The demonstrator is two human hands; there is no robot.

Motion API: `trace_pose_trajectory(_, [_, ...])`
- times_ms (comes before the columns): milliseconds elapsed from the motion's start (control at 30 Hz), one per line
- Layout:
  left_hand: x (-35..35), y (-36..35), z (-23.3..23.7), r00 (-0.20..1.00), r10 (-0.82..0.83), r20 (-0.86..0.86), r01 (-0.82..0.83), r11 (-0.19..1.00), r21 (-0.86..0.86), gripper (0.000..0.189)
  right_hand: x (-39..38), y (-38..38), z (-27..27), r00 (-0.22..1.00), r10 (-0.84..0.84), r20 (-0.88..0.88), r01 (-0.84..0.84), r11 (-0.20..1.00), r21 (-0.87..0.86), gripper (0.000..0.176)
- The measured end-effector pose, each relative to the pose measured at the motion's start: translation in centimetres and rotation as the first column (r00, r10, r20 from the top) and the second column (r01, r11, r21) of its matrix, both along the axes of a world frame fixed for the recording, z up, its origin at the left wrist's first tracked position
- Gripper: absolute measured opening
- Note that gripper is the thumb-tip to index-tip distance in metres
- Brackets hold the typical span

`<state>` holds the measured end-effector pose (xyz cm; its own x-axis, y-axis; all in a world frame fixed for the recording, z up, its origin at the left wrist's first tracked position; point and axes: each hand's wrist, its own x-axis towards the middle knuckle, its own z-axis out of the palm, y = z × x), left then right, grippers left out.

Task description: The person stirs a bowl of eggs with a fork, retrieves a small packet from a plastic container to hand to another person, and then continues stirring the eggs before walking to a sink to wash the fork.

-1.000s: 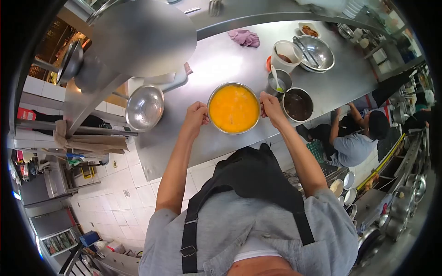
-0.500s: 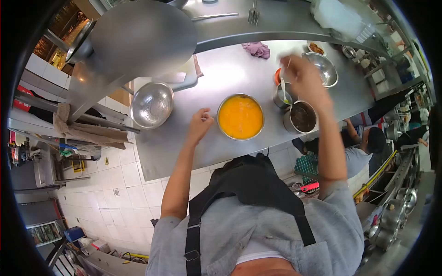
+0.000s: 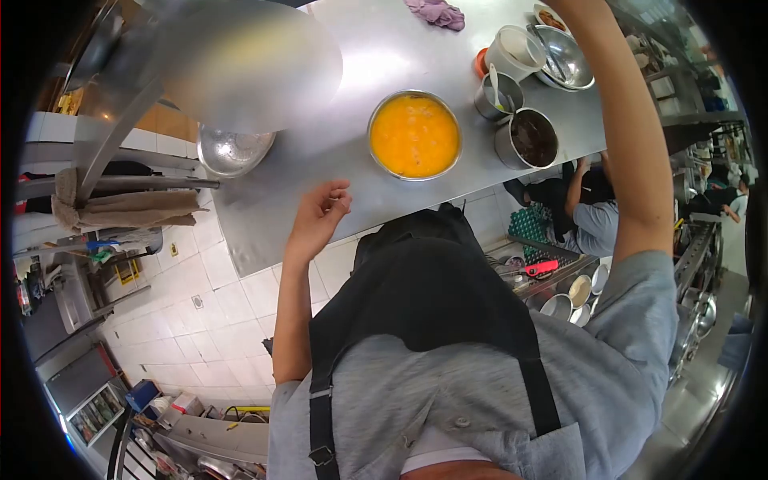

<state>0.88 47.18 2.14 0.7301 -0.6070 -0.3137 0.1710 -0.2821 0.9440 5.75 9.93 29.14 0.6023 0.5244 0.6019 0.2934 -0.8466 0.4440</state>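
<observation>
My left hand [image 3: 322, 212] hovers over the near edge of the steel table, fingers loosely curled and apart, holding nothing. To its upper right stands a metal bowl of beaten egg [image 3: 414, 136], not touched by the hand. My right forearm [image 3: 636, 152] stretches up and away on the right; its hand lies past the top edge of the picture. Near that arm are a small metal pot [image 3: 498, 98] with a white spoon [image 3: 494, 84] in it, a metal pot of dark sauce [image 3: 534, 140] and a white plastic tub [image 3: 516, 52].
A steel bowl [image 3: 234, 150] sits at the table's left corner, partly behind a blurred round shape [image 3: 248, 68]. Another steel bowl [image 3: 566, 60] with a utensil stands at right. A purple cloth [image 3: 436, 13] lies at the back. A person [image 3: 596, 216] in grey is beyond the table.
My right hand has gone up out of the picture from above the pots. My left hand has moved away from the egg bowl, towards me. The view has tilted down.
</observation>
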Motion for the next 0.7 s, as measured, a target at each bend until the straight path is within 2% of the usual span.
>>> trace_pose_trajectory(33, [-0.4, -0.1, 0.2, 1.0, 0.007, 0.011, -0.006, 0.999, -0.042, 0.033, -1.8, -0.7, -1.2, 0.842, -0.499, -0.206, 0.527, 0.843, 0.113, 0.014])
trace_pose_trajectory(100, [-1.3, -0.6, 1.2, 0.998, 0.016, 0.069, -0.007, 0.993, -0.12, 0.034, -5.5, -0.5, -2.2, 0.861, -0.433, -0.267, 0.502, 0.81, 0.303, 0.025])
trace_pose_trajectory(133, [-1.8, -1.3, 2.2, 0.993, 0.02, 0.118, -0.001, 0.987, -0.163, 0.034, -7.6, 2.1, -2.0, 0.987, -0.151, -0.061, 0.163, 0.89, 0.425, 0.029])
trace_pose_trajectory(167, [-2.4, -2.2, 3.3, 0.986, 0.029, 0.167, 0.007, 0.978, -0.208, 0.035, -9.7, 4.6, -1.8, 0.981, 0.135, 0.142, -0.182, 0.897, 0.404, 0.033])
trace_pose_trajectory(200, [-3.0, -3.2, 4.6, 0.977, 0.02, 0.213, 0.031, 0.973, -0.229, 0.037, -11.0, 5.7, -3.7, 0.941, 0.177, 0.288, -0.288, 0.866, 0.409, 0.031])
trace_pose_trajectory(267, [-4.1, -5.4, 7.4, 0.95, 0.018, 0.313, 0.071, 0.96, -0.271, 0.04, -15.9, 8.5, -7.4, 0.98, 0.165, -0.111, -0.04, 0.708, 0.705, 0.029])
trace_pose_trajectory(333, [-4.9, -7.3, 8.8, 0.928, -0.038, 0.37, 0.144, 0.954, -0.262, 0.037, -17.0, 10.3, -11.5, 0.954, 0.196, -0.228, 0.0, 0.759, 0.651, 0.03])
trace_pose_trajectory(400, [-5.1, -8.5, 8.6, 0.876, -0.099, 0.472, 0.235, 0.942, -0.238, 0.032, -18.0, 12.1, -13.5, 0.888, 0.27, -0.373, 0.14, 0.614, 0.777, 0.025])
trace_pose_trajectory(467, [-5.5, -9.9, 6.0, 0.782, -0.144, 0.606, 0.33, 0.921, -0.207, 0.026, -18.5, 12.3, -15.7, 0.888, 0.287, -0.359, 0.185, 0.491, 0.851, 0.025])
trace_pose_trajectory(567, [-6.7, -11.2, 3.2, 0.894, -0.055, 0.445, 0.198, 0.939, -0.281, 0.015, -19.3, 11.4, -18.4, 0.89, 0.325, -0.319, 0.225, 0.295, 0.929, 0.027])
trace_pose_trajectory(600, [-6.9, -11.1, 2.6, 0.967, -0.065, 0.248, 0.145, 0.937, -0.318, 0.016, -19.3, 10.9, -19.5, 0.895, 0.335, -0.296, 0.229, 0.225, 0.947, 0.029])
trace_pose_trajectory(633, [-7.4, -10.6, 2.1, 0.997, -0.074, 0.033, 0.081, 0.936, -0.342, 0.017, -19.7, 10.5, -20.8, 0.885, 0.309, -0.348, 0.283, 0.236, 0.93, 0.028])
trace_pose_trajectory(667, [-7.7, -10.2, 1.4, 0.979, -0.081, -0.185, 0.01, 0.935, -0.355, 0.018, -20.5, 10.2, -22.4, 0.776, 0.469, -0.421, 0.434, 0.088, 0.897, 0.026])
trace_pose_trajectory(700, [-7.8, -10.1, 0.7, 0.984, -0.031, -0.176, -0.031, 0.941, -0.338, 0.02, -21.4, 10.0, -24.0, 0.642, 0.624, -0.445, 0.589, -0.029, 0.808, 0.025])
